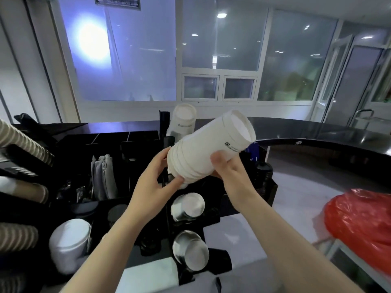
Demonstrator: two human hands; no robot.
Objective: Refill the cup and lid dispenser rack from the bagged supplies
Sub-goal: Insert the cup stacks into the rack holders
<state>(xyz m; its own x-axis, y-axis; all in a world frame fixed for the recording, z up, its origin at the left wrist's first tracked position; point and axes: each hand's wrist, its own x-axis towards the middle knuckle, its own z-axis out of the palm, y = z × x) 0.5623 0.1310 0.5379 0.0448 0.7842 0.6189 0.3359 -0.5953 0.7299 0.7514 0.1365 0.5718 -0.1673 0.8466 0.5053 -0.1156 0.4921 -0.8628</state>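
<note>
- Head view: a nested stack of white paper cups (208, 150) is held in the air, tilted, open mouths pointing up and away, directly above the black plastic cup and lid dispenser rack (135, 208)
- The left hand (157, 176) is curled round the narrow bottom end of the stack, thumb on the near side; the right hand (227, 168) is wrapped round its middle from the right, thumb laid on top
- The stack is judged light but crushable: thin paper walls would dent under a hard squeeze, and nested cups can slide apart if tipped mouth-down, so a hold at the base plus one at mid-length seems the safest
- In the rack, below the stack, two round openings already show the bases of white paper cups (188, 206); a further white cup sleeve (183, 119) is propped behind the rack, just beyond the held stack
- Left of the rack's middle, grey folded packets (103, 176) stand in a compartment
- Right of the rack, a red plastic bag (359, 229) lies on the pale counter, well apart from the hands; free room is seen there and above the rack, while the black partition edges crowd the space under the left hand
</note>
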